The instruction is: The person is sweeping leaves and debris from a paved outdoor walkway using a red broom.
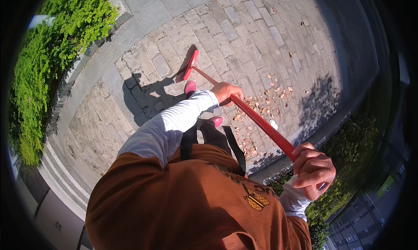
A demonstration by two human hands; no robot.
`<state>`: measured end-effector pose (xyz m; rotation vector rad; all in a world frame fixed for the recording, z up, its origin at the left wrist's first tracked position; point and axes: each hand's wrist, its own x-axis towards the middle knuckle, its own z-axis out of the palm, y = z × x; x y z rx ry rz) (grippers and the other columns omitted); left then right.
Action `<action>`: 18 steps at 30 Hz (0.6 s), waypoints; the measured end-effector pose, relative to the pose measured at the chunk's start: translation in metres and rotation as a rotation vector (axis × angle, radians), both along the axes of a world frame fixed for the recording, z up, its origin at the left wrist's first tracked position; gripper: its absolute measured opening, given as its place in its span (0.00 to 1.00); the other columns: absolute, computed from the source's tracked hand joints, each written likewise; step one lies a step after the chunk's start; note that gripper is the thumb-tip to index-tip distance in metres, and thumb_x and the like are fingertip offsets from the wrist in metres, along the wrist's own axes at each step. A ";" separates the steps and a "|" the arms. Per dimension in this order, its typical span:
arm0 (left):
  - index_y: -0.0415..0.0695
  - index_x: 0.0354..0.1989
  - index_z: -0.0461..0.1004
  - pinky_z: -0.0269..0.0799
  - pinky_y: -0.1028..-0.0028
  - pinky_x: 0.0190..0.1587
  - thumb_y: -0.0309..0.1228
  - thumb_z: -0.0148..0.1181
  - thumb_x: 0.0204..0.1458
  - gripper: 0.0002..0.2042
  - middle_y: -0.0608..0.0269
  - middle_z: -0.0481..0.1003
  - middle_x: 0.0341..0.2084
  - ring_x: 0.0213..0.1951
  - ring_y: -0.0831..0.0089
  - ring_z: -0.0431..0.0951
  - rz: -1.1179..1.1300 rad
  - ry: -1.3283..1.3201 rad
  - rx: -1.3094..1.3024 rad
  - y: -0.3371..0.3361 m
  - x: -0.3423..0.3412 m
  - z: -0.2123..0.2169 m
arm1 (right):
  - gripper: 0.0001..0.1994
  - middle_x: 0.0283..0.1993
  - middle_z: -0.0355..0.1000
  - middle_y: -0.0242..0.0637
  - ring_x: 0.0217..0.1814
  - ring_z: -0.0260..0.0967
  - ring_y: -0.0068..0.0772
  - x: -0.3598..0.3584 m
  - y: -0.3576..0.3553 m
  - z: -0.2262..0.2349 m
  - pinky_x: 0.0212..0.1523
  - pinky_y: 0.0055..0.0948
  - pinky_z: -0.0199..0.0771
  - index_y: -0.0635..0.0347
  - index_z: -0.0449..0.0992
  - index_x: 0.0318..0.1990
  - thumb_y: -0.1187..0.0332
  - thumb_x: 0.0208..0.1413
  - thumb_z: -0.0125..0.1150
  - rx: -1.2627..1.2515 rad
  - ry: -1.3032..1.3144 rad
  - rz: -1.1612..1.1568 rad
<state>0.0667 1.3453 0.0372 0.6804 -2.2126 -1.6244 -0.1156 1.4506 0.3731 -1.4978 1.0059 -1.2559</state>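
Both my hands grip a long broom with a red handle [263, 124] that slants across in front of me. My left hand [227, 93] is wrapped round the handle partway down. Higher up, near the handle's end, my right hand [314, 169] is closed round it, with a ring on one finger. The red broom head [191, 65] rests on or just above the paving, beyond my pink shoe [190, 88]; its bristles cannot be made out. Dry brown leaves [264, 107] lie scattered on the bricks beside the handle, to the right of my feet.
Brick paving [244, 54] spreads ahead, with a few stray leaves on it. A green hedge [43, 76] behind a stone kerb [82, 60] borders the left. A small white scrap [273, 124] lies among the leaves. More bushes [348, 150] stand at the right.
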 end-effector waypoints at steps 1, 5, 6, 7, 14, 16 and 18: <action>0.55 0.35 0.77 0.71 0.62 0.28 0.27 0.63 0.44 0.10 0.62 0.77 0.20 0.26 0.56 0.79 -0.035 0.012 -0.097 0.014 -0.026 0.008 | 0.03 0.13 0.65 0.27 0.17 0.64 0.28 -0.008 0.012 0.013 0.32 0.36 0.70 0.56 0.83 0.25 0.70 0.48 0.67 -0.074 0.050 -0.023; 0.55 0.39 0.76 0.71 0.61 0.28 0.27 0.62 0.45 0.11 0.59 0.76 0.20 0.27 0.54 0.79 -0.062 -0.042 -0.081 0.065 -0.055 0.092 | 0.03 0.18 0.71 0.21 0.21 0.71 0.19 -0.092 0.095 0.047 0.37 0.28 0.72 0.47 0.79 0.36 0.66 0.54 0.66 -0.272 -0.094 0.089; 0.53 0.39 0.76 0.71 0.62 0.28 0.26 0.61 0.48 0.09 0.58 0.75 0.19 0.27 0.55 0.79 -0.008 -0.067 -0.046 0.075 -0.048 0.089 | 0.06 0.18 0.71 0.22 0.22 0.72 0.21 -0.099 0.114 0.032 0.40 0.30 0.72 0.46 0.78 0.39 0.69 0.54 0.64 -0.245 -0.104 0.029; 0.52 0.38 0.77 0.71 0.64 0.27 0.26 0.60 0.51 0.07 0.57 0.74 0.18 0.26 0.55 0.78 0.049 -0.117 -0.087 0.086 -0.036 0.065 | 0.03 0.18 0.72 0.26 0.22 0.72 0.27 -0.089 0.124 0.017 0.40 0.35 0.72 0.51 0.79 0.35 0.72 0.53 0.63 -0.120 -0.167 -0.110; 0.47 0.36 0.80 0.73 0.67 0.30 0.24 0.57 0.52 0.07 0.57 0.77 0.22 0.27 0.62 0.80 -0.091 -0.242 0.001 0.145 -0.053 -0.036 | 0.06 0.20 0.70 0.34 0.24 0.65 0.36 -0.083 0.195 -0.049 0.40 0.40 0.66 0.64 0.79 0.25 0.83 0.45 0.55 0.219 -0.149 -0.311; 0.50 0.37 0.79 0.70 0.67 0.26 0.24 0.56 0.51 0.08 0.58 0.74 0.18 0.22 0.65 0.77 -0.141 -0.155 0.158 0.172 -0.126 -0.003 | 0.05 0.15 0.67 0.33 0.18 0.64 0.34 -0.108 0.214 -0.018 0.33 0.40 0.67 0.62 0.80 0.24 0.79 0.40 0.59 0.058 -0.083 -0.403; 0.51 0.38 0.77 0.69 0.65 0.26 0.25 0.58 0.50 0.09 0.60 0.73 0.16 0.21 0.62 0.76 -0.219 0.005 0.004 0.196 -0.185 0.012 | 0.03 0.14 0.66 0.31 0.16 0.64 0.32 -0.127 0.224 0.019 0.31 0.39 0.68 0.61 0.81 0.24 0.78 0.42 0.61 -0.059 0.083 -0.320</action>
